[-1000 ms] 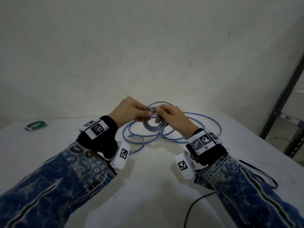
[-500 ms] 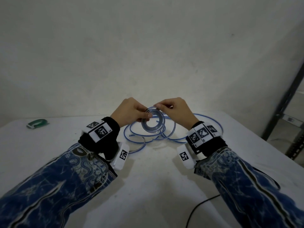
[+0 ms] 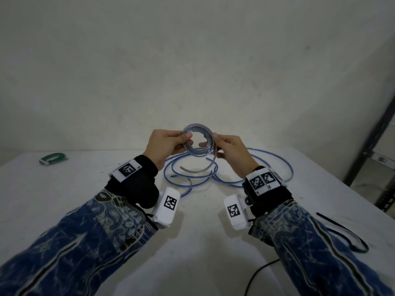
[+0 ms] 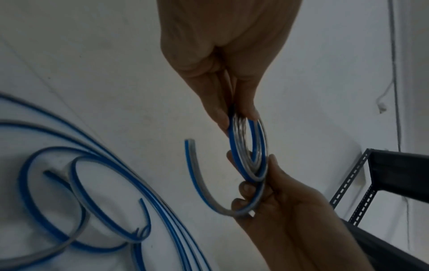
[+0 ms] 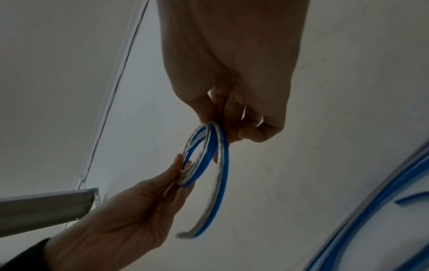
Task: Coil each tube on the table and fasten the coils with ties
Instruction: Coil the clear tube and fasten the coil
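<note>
A small coil of clear tube with a blue stripe (image 3: 198, 142) is held upright above the table. My left hand (image 3: 186, 139) pinches its left side between thumb and fingers (image 4: 220, 117). My right hand (image 3: 213, 144) grips its right side, fingers curled round the turns (image 5: 234, 132). The tube's free tail (image 3: 196, 169) curves loose under the coil, its cut end (image 4: 189, 142) in the air. More blue-striped tubes (image 3: 267, 159) lie in loose loops on the white table (image 3: 85, 189) behind and under my hands.
A green roll (image 3: 53, 158) lies at the table's far left. Black ties (image 3: 342, 229) lie near the right edge, and a black cable (image 3: 256, 274) runs off the front. A dark metal rack (image 3: 384, 146) stands to the right, a wall behind.
The coil has been lifted a little and turned more upright. My right hand has shifted from the coil's top to its right side, and the tail now hangs free below.
</note>
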